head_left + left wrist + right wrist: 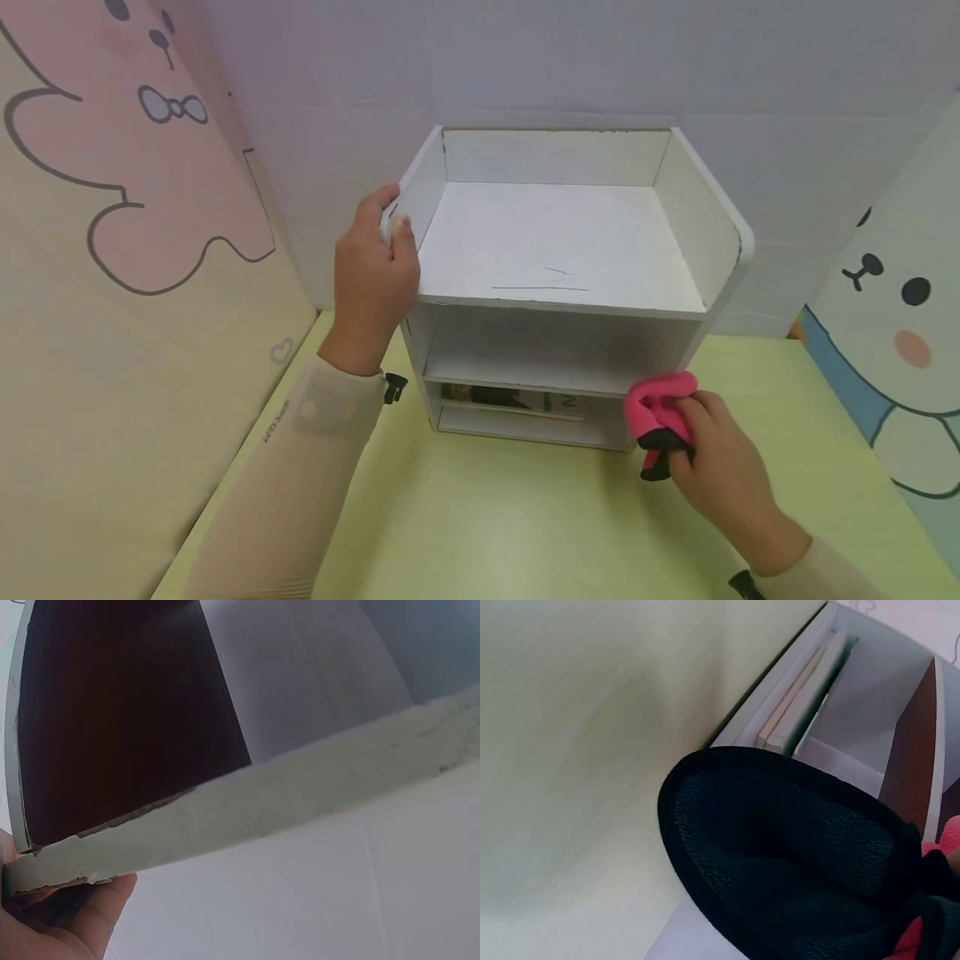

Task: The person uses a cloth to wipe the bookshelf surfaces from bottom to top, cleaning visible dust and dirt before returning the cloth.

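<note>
A small white shelf unit [540, 242] stands on the table, with an upper tray and lower compartments. My left hand [375, 275] grips the upper edge of its left side panel, thumb on the near side. In the left wrist view, fingers [97, 915] curl under a chipped white board edge [240, 810]. My right hand [720, 467] holds a folded pink and black cloth [656, 408] by the shelf's lower right front corner. From the right wrist, the cloth's dark fleecy side [780, 847] covers part of the shelf's front.
Books [517, 398] lie in the low compartment, their edges [806, 697] showing in the right wrist view. The pale green table [495, 517] extends in front. Cartoon-printed panels [150, 192] stand at left and right, with a pale wall [555, 58] behind the shelf.
</note>
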Available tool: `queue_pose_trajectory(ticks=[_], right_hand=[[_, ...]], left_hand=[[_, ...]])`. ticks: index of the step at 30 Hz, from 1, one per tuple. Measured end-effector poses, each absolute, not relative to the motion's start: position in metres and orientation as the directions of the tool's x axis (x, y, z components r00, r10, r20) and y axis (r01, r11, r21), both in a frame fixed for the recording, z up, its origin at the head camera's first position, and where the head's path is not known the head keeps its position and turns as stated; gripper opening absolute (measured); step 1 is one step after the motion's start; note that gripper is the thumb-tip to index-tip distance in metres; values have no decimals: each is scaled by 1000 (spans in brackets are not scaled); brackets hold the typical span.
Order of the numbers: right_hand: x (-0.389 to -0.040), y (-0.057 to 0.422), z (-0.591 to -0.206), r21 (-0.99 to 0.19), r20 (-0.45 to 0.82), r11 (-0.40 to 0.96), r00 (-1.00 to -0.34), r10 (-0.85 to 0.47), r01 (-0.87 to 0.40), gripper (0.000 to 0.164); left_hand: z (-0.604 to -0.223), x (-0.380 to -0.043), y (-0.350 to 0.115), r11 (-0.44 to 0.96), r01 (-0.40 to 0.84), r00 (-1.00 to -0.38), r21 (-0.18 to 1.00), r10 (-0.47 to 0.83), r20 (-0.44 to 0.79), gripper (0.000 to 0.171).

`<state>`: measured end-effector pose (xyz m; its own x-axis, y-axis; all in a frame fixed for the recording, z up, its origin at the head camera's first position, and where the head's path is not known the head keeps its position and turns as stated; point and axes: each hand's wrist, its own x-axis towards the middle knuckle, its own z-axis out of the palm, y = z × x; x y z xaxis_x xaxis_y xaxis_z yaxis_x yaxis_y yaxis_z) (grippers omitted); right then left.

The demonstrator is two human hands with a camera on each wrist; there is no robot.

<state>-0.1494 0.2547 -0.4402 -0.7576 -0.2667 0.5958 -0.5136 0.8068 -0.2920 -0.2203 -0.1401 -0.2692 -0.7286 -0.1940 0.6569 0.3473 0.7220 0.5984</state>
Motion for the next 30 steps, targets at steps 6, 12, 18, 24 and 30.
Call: queue_pose_trajectory(ticks=[6,12,18,24,30], right_hand=[[-146,253,-444,-273,566,816,-771,-292,-509,48],[-143,252,-448,-295,355,856,-880,-315,-426,48],[-143,250,-451,-285,228,873,-912,-340,-397,45],[-143,246,-459,-285,181,868,-912,-368,-407,39],[-140,245,-475,-279,181,847,-891,-416,-452,46]], left_hand=[[-269,-219,-140,724,357,-721,590,-187,667,46],[-269,-220,-140,728,354,-723,587,-185,665,45],[-270,-221,-140,729,360,-718,582,-182,672,45],[-270,-221,-141,732,356,-716,582,-187,673,45],[-271,-221,-141,731,358,-717,580,-183,673,45]])
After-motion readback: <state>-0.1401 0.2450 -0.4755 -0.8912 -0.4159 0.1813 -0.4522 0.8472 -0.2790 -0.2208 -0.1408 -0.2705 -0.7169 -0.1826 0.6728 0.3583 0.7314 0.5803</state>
